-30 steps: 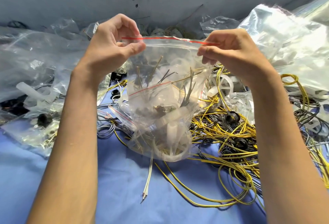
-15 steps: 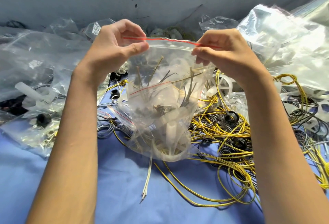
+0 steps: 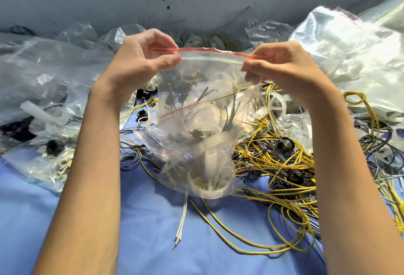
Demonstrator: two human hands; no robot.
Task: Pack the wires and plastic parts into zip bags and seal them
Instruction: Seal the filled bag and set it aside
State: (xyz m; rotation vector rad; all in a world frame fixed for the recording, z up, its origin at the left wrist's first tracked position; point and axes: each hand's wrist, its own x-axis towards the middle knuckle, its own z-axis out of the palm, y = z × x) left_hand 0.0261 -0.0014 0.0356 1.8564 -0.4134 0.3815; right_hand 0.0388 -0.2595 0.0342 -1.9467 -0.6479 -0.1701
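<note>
While the left hand [image 3: 142, 65] and right hand [image 3: 282, 67] each pinch one top corner of the zip bag [image 3: 203, 82], it hangs loaded below both grips, seal seemingly unfinished between them, loose wires [image 3: 284, 165] beneath unpacked.

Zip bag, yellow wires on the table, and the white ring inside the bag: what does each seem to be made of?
The zip bag looks like thin clear plastic film, glossy: it crinkles, shows its contents and has a red strip along the top. The yellow wires have a smooth, plastic-looking yellow sheath and lie in loose coils; their core is not visible. The white ring is probably moulded plastic, milky and matt.
</note>
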